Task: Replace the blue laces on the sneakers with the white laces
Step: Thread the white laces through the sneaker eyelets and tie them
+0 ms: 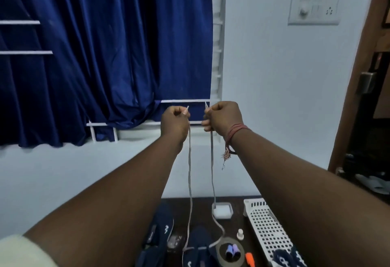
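Both arms raised toward the middle of the frame. Left hand [174,118] curled in a fist, pinching one end of the white lace [190,173], with the lace tip sticking out above the fingers. Right hand [223,117] also curled, gripping the other end, tip showing just above the knuckles. Red thread bracelet [234,133] around the right wrist, with a loose frayed end hanging down.

From both hands, the two lace strands hanging almost straight down, side by side but apart, to the dark blue sneaker [198,252] at the bottom center, on the dark table [200,205]. Second dark blue sneaker [158,233] just to its left. Further right along the bottom: tape roll [231,254] with two small spools inside, small white bottle cap [240,234], orange marker [250,259], white perforated basket [268,228]. Small white box [222,208] near the table's far edge.

Blue curtain [105,55] filling the upper left, switch panel [315,3] on the wall at upper right.
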A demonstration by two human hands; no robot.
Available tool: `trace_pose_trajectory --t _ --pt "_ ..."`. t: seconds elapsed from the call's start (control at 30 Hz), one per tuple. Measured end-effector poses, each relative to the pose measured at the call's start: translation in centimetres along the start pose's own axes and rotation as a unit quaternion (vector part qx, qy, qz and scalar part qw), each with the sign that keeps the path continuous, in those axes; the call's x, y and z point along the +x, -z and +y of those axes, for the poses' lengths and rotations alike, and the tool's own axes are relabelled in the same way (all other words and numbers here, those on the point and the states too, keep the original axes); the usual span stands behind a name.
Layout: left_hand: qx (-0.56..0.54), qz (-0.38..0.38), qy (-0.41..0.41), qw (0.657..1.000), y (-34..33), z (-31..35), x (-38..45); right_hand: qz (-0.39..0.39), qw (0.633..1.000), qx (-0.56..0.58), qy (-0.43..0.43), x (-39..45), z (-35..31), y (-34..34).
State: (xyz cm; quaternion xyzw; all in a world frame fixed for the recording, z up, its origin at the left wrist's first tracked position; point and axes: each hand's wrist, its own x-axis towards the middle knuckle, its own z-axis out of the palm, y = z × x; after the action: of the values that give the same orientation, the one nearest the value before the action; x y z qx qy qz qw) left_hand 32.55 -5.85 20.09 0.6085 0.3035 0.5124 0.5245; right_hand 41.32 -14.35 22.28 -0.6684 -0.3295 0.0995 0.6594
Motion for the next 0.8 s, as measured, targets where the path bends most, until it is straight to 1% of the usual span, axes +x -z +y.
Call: trace_pose_trajectory --t 0.03,0.1,0.17,0.27,0.33,0.37,0.43,0.5,0.57,0.67,0.73,0.77,0.8 --pt "0.005 -0.003 0.013 1.0 0.6 -1.5 -0.5 -0.01 1.0 0.009 -0.016 -0.5 1.3 -0.1" --pt "0.021 -0.017 0.047 0.999 2.1 -5.2 -1.9 -0.035 0.999 -0.024 -0.033 -1.8 5.1 -0.4" --pt "0.091 -0.039 0.065 0.993 3.5 -9.7 -3.2 -0.068 0.993 -0.081 -0.046 -3.3 9.6 -1.0" --pt "0.246 -0.087 0.085 0.962 5.5 -16.6 -5.6 -0.112 0.978 -0.17 -0.041 -6.2 16.3 -1.5" --pt "0.316 -0.099 0.11 0.937 6.4 -20.2 -7.8 -0.141 0.962 -0.226 -0.052 -8.3 20.1 -1.5" --pt "0.345 -0.103 0.127 0.924 6.7 -22.0 -9.0 -0.153 0.956 -0.241 -0.071 -9.5 21.8 -1.5" --pt "0.373 -0.127 0.166 0.904 7.3 -25.1 -11.4 -0.167 0.945 -0.258 -0.11 -11.6 25.2 -1.4" --pt "0.375 -0.147 0.189 0.896 7.8 -27.3 -13.2 -0.167 0.932 -0.293 -0.13 -13.2 27.6 -1.4" --pt "0.37 -0.161 0.194 0.894 7.9 -29.0 -14.4 -0.167 0.917 -0.34 -0.122 -14.3 29.3 -1.4" --pt "0.373 -0.168 0.172 0.896 7.5 -30.2 -15.9 -0.158 0.916 -0.358 -0.091 -15.3 30.6 -1.6" --pt "0.375 -0.138 0.132 0.907 7.0 -30.4 -16.6 -0.156 0.909 -0.38 -0.066 -15.3 31.2 -1.9" --pt "0.392 -0.123 0.117 0.904 6.8 -30.4 -16.9 -0.151 0.904 -0.397 -0.058 -15.3 31.5 -2.1" --pt "0.425 -0.109 0.112 0.892 6.6 -30.3 -17.2 -0.132 0.901 -0.41 -0.052 -15.2 31.6 -2.1"
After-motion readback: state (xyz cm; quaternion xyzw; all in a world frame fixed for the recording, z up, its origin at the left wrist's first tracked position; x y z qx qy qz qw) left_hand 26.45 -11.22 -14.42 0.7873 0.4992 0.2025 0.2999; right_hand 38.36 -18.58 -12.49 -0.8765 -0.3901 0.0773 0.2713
